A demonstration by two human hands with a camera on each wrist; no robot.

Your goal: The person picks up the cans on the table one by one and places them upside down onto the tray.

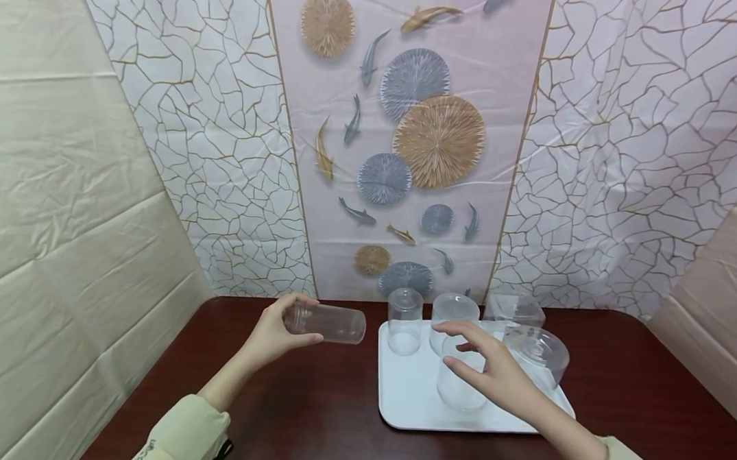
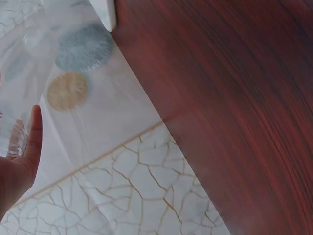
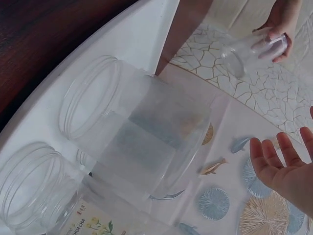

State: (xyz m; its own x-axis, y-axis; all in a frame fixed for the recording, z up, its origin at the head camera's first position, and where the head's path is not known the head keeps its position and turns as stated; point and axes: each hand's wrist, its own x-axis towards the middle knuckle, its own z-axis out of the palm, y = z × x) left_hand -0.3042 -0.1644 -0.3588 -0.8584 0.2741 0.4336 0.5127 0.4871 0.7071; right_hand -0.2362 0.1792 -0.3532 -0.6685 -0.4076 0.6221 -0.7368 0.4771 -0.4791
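My left hand [image 1: 273, 336] grips one end of a slim clear jar [image 1: 335, 323], which lies nearly sideways in the air over the table, left of the tray. Part of that jar shows at the edge of the left wrist view. Fingers spread and slightly bent, my right hand [image 1: 495, 372] hovers over the white tray [image 1: 403, 400] and holds nothing. Nearest to it stands a wide clear jar [image 3: 156, 132], its threaded rim down on the tray. A narrower clear jar [image 1: 405, 324] stands at the tray's back left corner.
More clear containers crowd the tray's back and right, among them a round one [image 1: 543, 353] and a squarish one [image 1: 514, 309]. One jar bears a floral label [image 3: 93, 220]. The dark red wooden table [image 1: 302, 418] meets a patterned cloth wall [image 1: 249, 194] behind.
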